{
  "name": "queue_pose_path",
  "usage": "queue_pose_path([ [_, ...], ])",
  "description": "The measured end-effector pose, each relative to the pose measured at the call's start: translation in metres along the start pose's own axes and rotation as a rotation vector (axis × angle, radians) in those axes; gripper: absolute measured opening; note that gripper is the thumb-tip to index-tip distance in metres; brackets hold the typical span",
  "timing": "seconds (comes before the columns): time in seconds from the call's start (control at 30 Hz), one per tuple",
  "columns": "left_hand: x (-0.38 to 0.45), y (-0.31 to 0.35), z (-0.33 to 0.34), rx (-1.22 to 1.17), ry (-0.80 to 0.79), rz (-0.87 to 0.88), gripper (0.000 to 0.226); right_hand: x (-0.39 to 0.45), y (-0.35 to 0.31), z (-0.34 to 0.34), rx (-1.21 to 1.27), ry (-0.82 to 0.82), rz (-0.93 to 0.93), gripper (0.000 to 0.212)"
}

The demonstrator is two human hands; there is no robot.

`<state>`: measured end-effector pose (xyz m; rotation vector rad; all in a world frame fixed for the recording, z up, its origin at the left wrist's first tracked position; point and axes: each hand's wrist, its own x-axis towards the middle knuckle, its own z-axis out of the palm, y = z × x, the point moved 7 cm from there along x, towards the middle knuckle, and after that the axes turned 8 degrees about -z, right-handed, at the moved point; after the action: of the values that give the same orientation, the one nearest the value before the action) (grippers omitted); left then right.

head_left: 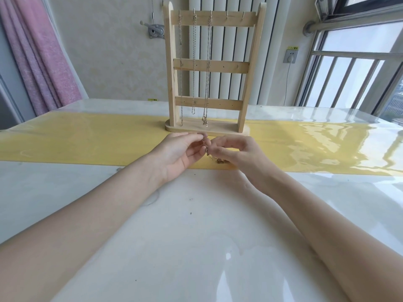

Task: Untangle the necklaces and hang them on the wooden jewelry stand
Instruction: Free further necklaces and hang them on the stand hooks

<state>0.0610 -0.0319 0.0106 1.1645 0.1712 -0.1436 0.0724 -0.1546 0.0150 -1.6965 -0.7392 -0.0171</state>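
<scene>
A wooden jewelry stand (246,64) with three crossbars and top hooks stands on the yellow runner. Three thin chains (194,62) hang from its left three hooks; the two right hooks are bare. Just in front of the stand's base, my left hand (181,152) and my right hand (237,153) meet over the runner. Both pinch a thin gold necklace (206,148) between their fingertips. The rest of that chain lies bunched (220,160) on the runner under my right hand.
The glossy white table (196,225) carries a yellow runner (87,140) across its width. A pink curtain (37,62) hangs at the left, a radiator stands behind the stand, and a barred window (353,68) is at the right.
</scene>
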Motion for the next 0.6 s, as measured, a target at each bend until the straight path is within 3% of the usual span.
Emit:
queue_pose_path([
  [0.17,-0.004,0.009,-0.002,0.157,0.054,0.031,0.012,-0.001,-0.002,-0.003,0.144,0.037,0.057,0.013],
  [0.27,-0.01,0.025,-0.007,0.389,0.133,0.163,0.011,0.0,-0.002,-0.004,0.256,0.083,0.113,0.022],
  [0.37,-0.02,0.033,0.007,0.644,0.094,0.345,0.012,0.001,-0.001,-0.003,0.34,0.126,0.146,0.036],
  [0.5,-0.025,0.034,0.023,0.753,0.016,0.467,0.016,0.001,0.003,-0.004,0.447,0.141,0.193,0.024],
  [0.6,-0.026,0.036,0.023,0.862,0.079,0.563,0.022,0.001,0.006,-0.003,0.456,0.126,0.214,0.019],
])
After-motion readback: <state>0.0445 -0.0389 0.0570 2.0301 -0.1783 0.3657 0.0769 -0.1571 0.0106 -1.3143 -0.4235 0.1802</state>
